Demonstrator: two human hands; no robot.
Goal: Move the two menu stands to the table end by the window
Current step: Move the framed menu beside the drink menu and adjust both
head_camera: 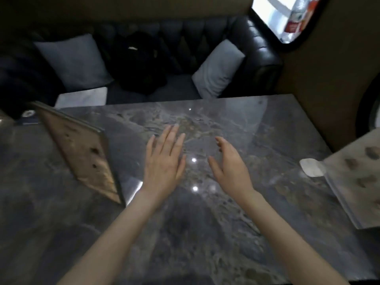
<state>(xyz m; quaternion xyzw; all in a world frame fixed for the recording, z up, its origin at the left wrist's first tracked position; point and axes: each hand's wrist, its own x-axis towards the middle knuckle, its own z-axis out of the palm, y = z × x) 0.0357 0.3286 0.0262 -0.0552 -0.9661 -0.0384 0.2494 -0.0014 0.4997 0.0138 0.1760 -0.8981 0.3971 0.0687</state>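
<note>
At the far left, a grey cushion [76, 60] is seen leaning on the dark tufted sofa [205, 33] behind the tabletop [236, 212], which is dark, glossy and marbled. A black bag [137, 62] is set on the seat just right of that cushion. A pale slab [82, 97] is seen beside the tabletop's far left corner; what it is cannot be told.

On the left part of the tabletop, a tan menu stand [82, 155] is seen tilted, its printed face blurred and unreadable. It is near the left hand [164, 161] but apart from it.

The left hand is held flat and open above the middle of the tabletop, fingers spread wide, nothing gripped. The right hand [230, 163] is held just beside it, edge-on, fingers loosely opened and slightly curled, also holding nothing. Whether either hand is touching the tabletop cannot be told. Bright light spots are reflected in the surface between the two hands.

Further back, a second grey cushion [218, 70] is propped at the sofa's right end. A window [287, 15] is seen at the upper right, bright and overexposed.

At the right edge, a second menu stand [353, 182], pale with blurred dark pictures, is seen tilted on the tabletop on the window side, well apart from the right hand. A small white tab [310, 167] is seen at its left edge.
</note>
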